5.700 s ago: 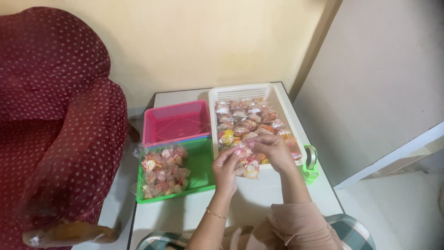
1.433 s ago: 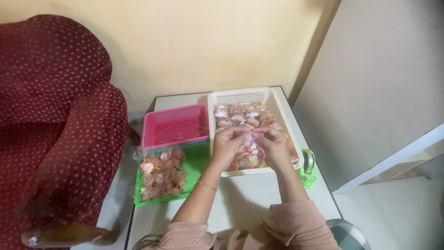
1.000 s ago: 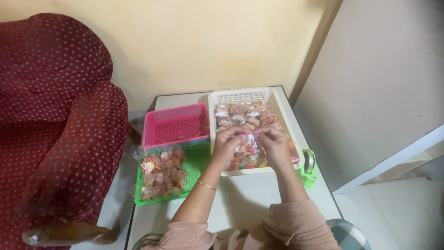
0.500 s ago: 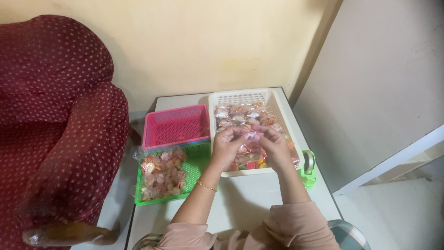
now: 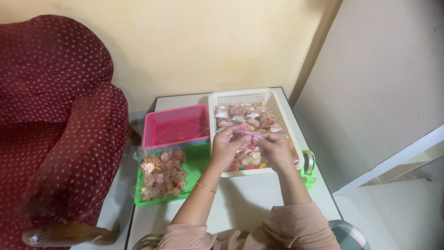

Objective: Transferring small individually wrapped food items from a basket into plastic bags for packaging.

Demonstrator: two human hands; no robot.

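Note:
My left hand (image 5: pixel 227 146) and my right hand (image 5: pixel 276 149) meet over the near half of a white plastic basket (image 5: pixel 240 96). Together they pinch the top edge of a small clear bag of pink and orange snacks (image 5: pixel 249 156), one hand at each side. The basket holds several more such small bags (image 5: pixel 245 116) at its far half. A clear bag filled with similar packets (image 5: pixel 161 172) lies in a green tray (image 5: pixel 200 157) to the left of my left forearm.
An empty pink tray (image 5: pixel 178 125) sits behind the green one. A green tape dispenser (image 5: pixel 308 164) stands by the basket's right side. All rest on a white table (image 5: pixel 249 203). A dark red dotted armchair (image 5: pixel 55 125) is at left, a wall at right.
Both hands have lifted a small bag out of the basket and hold it between them; over the last second they have stayed nearly still, shifting slightly along the bag's top.

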